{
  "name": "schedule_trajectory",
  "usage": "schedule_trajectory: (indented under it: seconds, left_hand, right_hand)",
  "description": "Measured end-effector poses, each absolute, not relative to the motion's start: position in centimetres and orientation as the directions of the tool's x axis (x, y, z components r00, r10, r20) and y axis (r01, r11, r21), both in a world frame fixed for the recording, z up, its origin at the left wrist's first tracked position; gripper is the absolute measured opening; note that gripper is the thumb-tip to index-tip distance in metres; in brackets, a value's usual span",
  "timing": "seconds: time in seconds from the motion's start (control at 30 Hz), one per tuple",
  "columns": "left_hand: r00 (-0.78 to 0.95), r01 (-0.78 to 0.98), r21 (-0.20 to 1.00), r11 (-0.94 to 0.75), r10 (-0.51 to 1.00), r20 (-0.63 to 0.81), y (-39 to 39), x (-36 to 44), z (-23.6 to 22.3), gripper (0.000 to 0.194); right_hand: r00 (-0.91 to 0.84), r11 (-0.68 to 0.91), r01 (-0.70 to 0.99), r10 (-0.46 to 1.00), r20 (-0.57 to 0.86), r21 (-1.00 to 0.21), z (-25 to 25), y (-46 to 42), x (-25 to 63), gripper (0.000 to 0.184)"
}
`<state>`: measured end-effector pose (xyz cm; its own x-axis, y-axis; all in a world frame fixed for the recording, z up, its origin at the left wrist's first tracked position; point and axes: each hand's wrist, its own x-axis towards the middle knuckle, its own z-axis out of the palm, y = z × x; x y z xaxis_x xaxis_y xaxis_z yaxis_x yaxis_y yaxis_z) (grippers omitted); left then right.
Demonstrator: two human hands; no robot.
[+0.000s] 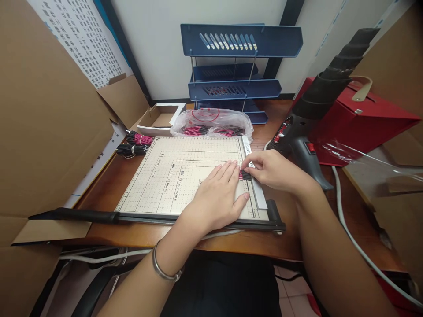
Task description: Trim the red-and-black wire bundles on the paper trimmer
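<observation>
Pink and black strands [245, 175] lie in a small, flat group on the cream gridded board [145, 185] of a paper cutter, between the two hands and near the white rail [259, 193] at its right side. The step in hand looks like evening up the strands, and it should go best with flat, even pressure from one side and light fingertip nudges from the other, so that they lie parallel and square to the white rail without riding over one another. Pressing too hard could probably make them roll or fan out.

The left hand [220, 189] rests palm down on the cream gridded board, fingers straight and close together, thumb spread away; it is open, and whatever lies under its fingers is hidden. Its forearm reaches in from the lower left and crosses the cutter's front edge, just above a metal bangle [165, 266].

The right hand [274, 169] comes in from the right with the wrist bent, thumb and index finger drawn close together at the strands, beside the white rail. Whether it pinches them or only touches them, I cannot tell. The remaining fingers curl loosely inward.
</observation>
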<state>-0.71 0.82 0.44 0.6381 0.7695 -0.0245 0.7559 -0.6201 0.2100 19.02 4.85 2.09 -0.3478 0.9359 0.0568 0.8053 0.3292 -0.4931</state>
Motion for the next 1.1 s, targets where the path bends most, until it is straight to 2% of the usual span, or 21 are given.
schedule_trajectory:
  seconds: [0.27, 0.67, 0.93, 1.1]
  left_hand:
    - [0.623, 0.769, 0.201, -0.607, 0.782, -0.022, 0.4, 0.1, 0.5, 0.075]
    - [0.609, 0.778, 0.199, -0.596, 0.793, -0.007, 0.2, 0.7, 0.3, 0.071]
    - [0.617, 0.765, 0.218, -0.606, 0.787, 0.022, 0.2, 0.5, 0.0, 0.072]
    - [0.611, 0.774, 0.203, -0.600, 0.792, 0.010, 0.1, 0.9, 0.2, 0.071]
  right_hand:
    - [-0.213, 0.257, 0.824, 0.966, 0.144, -0.505, 2.0, 4.9, 19.3, 0.020]
    - [-0.258, 0.246, 0.844, 0.965, 0.042, -0.477, 2.5, 4.7, 19.6, 0.015]
    - [-0.188, 0.164, 0.892, 0.982, -0.017, -0.422, 2.2, 4.5, 18.8, 0.014]
    - [-0.211, 0.186, 0.889, 0.977, -0.013, -0.418, 2.2, 4.5, 18.9, 0.015]
